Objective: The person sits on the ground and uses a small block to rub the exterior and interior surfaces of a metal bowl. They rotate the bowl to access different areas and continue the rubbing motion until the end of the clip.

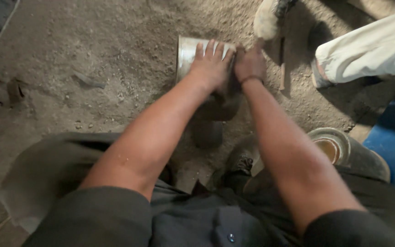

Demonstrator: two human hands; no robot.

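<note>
A dull silver metal cylinder (186, 52) lies on its side on the dirt floor ahead of my knees. My left hand (210, 64) lies flat over its top, fingers spread toward the far edge. Beside it, my right hand (249, 63), with a thin band at the wrist, presses on the cylinder's right end with the fingers curled; what it grips is hidden. Both forearms stretch forward from my dark sleeves.
Another person's pale trouser leg (371, 50) and worn shoe (268, 18) stand at the upper right. A round metal part with a brownish centre (332, 145) lies by my right knee, a blue surface (394, 137) beside it. Scrap pieces (5, 91) lie at the left.
</note>
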